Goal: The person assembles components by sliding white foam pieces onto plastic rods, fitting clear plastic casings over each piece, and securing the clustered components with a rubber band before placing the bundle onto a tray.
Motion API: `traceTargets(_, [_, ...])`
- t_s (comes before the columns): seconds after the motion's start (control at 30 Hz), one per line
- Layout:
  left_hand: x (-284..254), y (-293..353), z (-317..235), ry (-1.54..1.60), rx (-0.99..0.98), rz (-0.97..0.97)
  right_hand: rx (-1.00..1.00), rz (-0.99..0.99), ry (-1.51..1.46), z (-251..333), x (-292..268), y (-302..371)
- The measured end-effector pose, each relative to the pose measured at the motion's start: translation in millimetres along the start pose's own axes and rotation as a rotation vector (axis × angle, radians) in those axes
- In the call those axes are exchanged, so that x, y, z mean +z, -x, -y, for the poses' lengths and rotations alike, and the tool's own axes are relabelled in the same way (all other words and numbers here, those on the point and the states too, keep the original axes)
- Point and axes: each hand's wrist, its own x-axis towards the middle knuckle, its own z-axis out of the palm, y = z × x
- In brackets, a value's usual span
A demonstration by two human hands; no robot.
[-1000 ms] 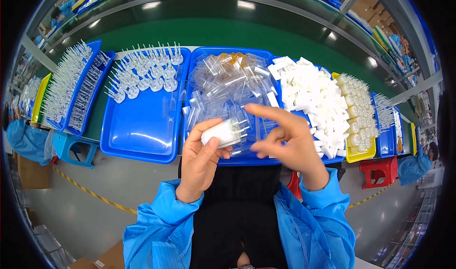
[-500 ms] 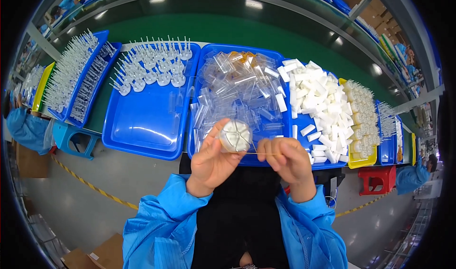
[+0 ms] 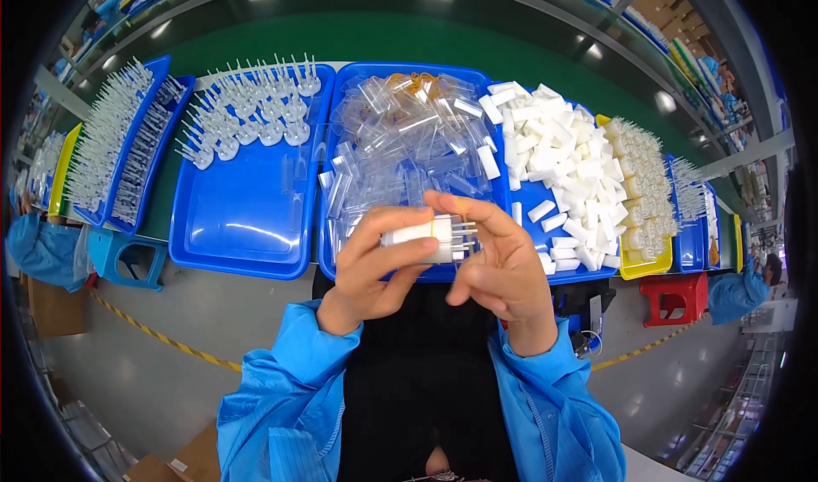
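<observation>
My left hand (image 3: 366, 265) is closed around a white bundle of foam-like pieces (image 3: 416, 233), held on its side over the front edge of the middle tray. Several thin pale pins (image 3: 464, 233) stick out of its right end. Around the bundle, near that end, runs a thin yellowish rubber band (image 3: 434, 226). My right hand (image 3: 507, 269) is beside the pins. Its index finger reaches over them to the top of the bundle, while the thumb stays apart below and the other fingers are bent. Whether a loop of the band is on the index finger, I cannot tell.
The middle blue tray (image 3: 328, 256) holds clear plastic sleeves and rubber bands. At its left a blue tray (image 3: 239, 218) carries upright pronged pieces. White blocks (image 3: 567, 150) fill the tray at its right, beside a yellow tray (image 3: 643, 269) of bundles. Behind runs a green belt (image 3: 358, 35).
The bundle has turned from its segmented end facing up to lying sideways, pins to the right. My right hand has come from pulling the band out to the right up against the bundle.
</observation>
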Motion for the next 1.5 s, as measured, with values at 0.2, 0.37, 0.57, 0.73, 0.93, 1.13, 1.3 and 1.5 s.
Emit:
traceTargets(0.2, [9,16,-2,0.227,-0.128,-0.053,-0.230,-0.249,0.525,-28,20,4])
traceTargets(0.37, [7,19,6,0.499,-0.174,-0.230,-0.157,-0.060,0.085,-30,9,14])
traceTargets(0.57, [18,18,0,1.262,-0.572,-0.051,-0.588,-0.211,0.725,-23,-3,8])
traceTargets(0.73, [39,27,-20,1.359,-0.914,-0.046,-0.634,-0.047,0.889,-25,-3,-8])
traceTargets(0.93, [50,22,-18,1.422,-1.035,0.080,-0.604,-0.231,0.802,-22,-7,8])
traceTargets(1.13, [32,-4,-45,0.593,-0.787,0.199,-0.904,-0.728,0.947,28,-54,67])
traceTargets(1.3, [-38,11,-45,0.208,-0.610,-0.051,-0.967,-1.621,0.800,89,-190,170])
traceTargets(1.5, [-109,20,-17,-0.076,-0.696,-0.275,-0.617,-1.850,1.075,113,-335,256])
